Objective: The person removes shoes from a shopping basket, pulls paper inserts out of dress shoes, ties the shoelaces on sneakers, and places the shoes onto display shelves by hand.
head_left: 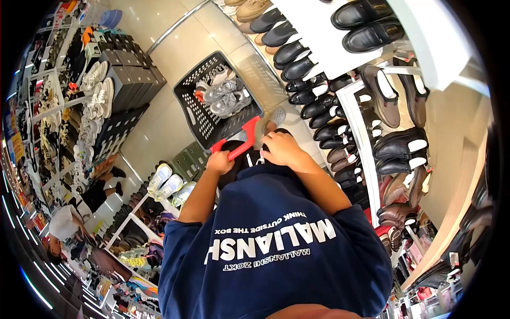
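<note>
And here, grey sneakers (228,97) already sit in the basket (187,101), the left hand (219,162) wraps its fingers round the basket's red handle (243,150), and the right hand (283,149) curls just beside that handle, its hold impossible to tell.

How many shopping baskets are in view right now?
1: the dark grey basket in front of the wearer, with shoes inside and the left hand on its red handle. Others may be hidden behind the racks.
</note>
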